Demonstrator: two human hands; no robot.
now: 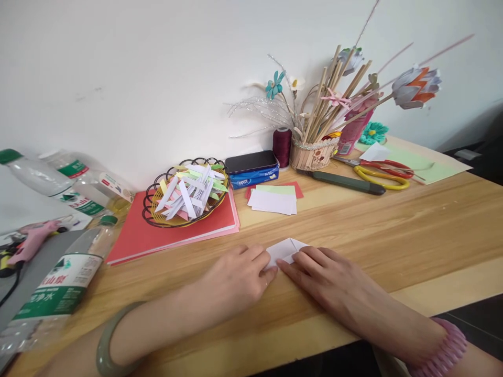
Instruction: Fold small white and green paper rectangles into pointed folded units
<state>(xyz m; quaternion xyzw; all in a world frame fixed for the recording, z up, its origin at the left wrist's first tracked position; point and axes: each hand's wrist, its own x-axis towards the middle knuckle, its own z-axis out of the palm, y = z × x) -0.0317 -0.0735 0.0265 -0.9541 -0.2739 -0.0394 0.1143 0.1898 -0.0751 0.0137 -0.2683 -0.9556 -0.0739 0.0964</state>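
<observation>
Just in from the near edge of the desk [393, 235], a folded white paper sheet [283, 250] points its peak toward the wall, long axis running left to right. The left hand [244, 269] and right hand [332, 280] pinch its ends between thumb and fingers. One clear green-capped plastic bottle [63, 283] reads "净水".

I am facing a plain white wall [165, 89], which is filling the view from 10 to 2 o'clock, and faint grey scuffs [89, 94] are marking it at 10 o'clock. In front of me a wooden table [412, 235] is reaching out toward 3 o'clock, its light-brown grain showing. Beyond its near edge, a dark floor [477, 322] with thin lines is appearing at 4 o'clock. Soft light is falling across wall and wood.
</observation>
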